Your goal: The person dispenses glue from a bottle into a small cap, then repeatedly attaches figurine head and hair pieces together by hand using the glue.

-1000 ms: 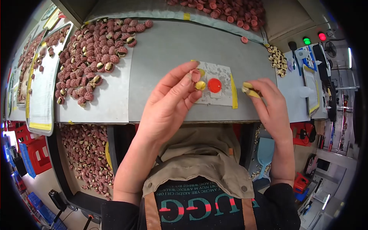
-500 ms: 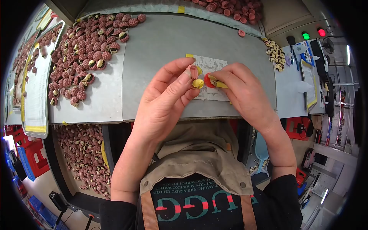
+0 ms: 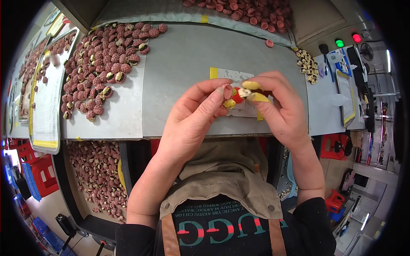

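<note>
My left hand pinches a hollow pink shell between thumb and fingertips, its open side turned to the right. Yellow wrapping shows on one of its fingers. My right hand, with yellow covers on thumb and forefinger, holds a small cream-and-dark piece close to the shell. A red round thing shows between the hands; what it rests on is hidden. Beneath the hands lies a worn white board with yellow tape at its edges.
Many bumpy pink shells with cream-and-dark insides cover the table's left side. Empty-looking pink shells are heaped at the back. Cream-and-dark pieces lie at the right. A drawer of shells is below left, and a tray stands far left.
My right hand has lifted off the red thing and turned, now showing the cream-and-dark piece at its fingertips. The left hand with the shell has shifted slightly right and down.
</note>
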A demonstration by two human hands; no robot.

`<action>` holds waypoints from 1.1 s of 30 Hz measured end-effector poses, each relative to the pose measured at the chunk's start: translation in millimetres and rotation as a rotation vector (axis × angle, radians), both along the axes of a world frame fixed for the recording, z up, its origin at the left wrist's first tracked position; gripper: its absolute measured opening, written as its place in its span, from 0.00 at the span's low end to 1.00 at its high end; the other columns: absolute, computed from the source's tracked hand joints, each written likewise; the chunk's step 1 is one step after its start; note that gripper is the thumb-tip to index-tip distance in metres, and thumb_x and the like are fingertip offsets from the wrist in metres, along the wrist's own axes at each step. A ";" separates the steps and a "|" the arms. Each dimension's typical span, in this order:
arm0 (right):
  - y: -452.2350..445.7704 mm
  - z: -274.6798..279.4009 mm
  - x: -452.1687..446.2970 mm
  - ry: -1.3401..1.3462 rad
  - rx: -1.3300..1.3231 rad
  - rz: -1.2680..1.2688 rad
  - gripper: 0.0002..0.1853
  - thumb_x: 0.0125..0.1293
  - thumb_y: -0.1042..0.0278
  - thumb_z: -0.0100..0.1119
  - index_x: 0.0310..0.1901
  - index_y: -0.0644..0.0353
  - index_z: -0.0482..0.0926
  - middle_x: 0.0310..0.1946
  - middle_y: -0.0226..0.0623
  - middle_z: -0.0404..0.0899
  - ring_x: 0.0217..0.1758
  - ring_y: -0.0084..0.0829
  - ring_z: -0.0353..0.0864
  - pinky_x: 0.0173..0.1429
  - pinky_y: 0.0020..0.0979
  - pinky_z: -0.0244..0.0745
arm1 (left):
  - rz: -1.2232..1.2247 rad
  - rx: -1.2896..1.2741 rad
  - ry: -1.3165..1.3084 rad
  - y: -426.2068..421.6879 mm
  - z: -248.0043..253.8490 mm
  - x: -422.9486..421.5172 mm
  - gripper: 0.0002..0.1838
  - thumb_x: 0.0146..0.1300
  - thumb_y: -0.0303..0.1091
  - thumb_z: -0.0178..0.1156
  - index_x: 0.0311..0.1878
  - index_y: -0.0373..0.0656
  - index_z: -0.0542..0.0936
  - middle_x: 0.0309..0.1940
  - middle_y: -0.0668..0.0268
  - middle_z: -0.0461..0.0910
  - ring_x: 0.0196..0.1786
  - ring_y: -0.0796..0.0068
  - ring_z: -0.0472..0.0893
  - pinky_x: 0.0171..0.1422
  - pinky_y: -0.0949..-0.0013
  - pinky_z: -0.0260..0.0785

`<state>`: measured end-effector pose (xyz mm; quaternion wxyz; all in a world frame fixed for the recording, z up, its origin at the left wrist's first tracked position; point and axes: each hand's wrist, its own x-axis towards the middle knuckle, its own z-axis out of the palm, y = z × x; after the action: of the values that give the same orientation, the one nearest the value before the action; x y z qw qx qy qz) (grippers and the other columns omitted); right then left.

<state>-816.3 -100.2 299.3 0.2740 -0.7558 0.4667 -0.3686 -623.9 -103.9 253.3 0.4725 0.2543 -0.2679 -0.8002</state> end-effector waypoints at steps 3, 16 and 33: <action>-3.7 1.9 9.4 0.089 -0.145 0.067 0.14 0.60 0.81 0.58 0.48 0.62 0.78 0.42 0.39 0.75 0.42 0.37 0.77 0.46 0.33 0.75 | -0.036 -0.007 0.044 -1.2 -1.2 0.9 0.16 0.72 0.34 0.54 0.59 0.38 0.73 0.48 0.67 0.78 0.49 0.81 0.76 0.55 0.76 0.69; 4.7 -21.3 16.0 0.097 -0.339 -0.008 0.16 0.57 0.80 0.62 0.49 0.61 0.76 0.42 0.39 0.74 0.43 0.38 0.76 0.46 0.33 0.75 | 0.114 -0.206 -0.168 7.8 -7.8 -10.1 0.16 0.71 0.30 0.56 0.57 0.33 0.73 0.49 0.62 0.79 0.51 0.78 0.78 0.58 0.74 0.71; 11.6 -27.1 6.4 -0.008 -0.165 0.014 0.18 0.46 0.77 0.69 0.41 0.58 0.78 0.40 0.36 0.76 0.43 0.39 0.75 0.46 0.35 0.73 | 0.051 -0.337 -0.326 18.3 0.2 -21.1 0.39 0.60 0.27 0.65 0.70 0.36 0.55 0.42 0.61 0.78 0.47 0.76 0.79 0.56 0.70 0.71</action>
<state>-810.0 -88.6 272.2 0.2150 -0.7775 0.4285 -0.4070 -645.0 -85.6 253.5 0.4790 0.3043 -0.4637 -0.6804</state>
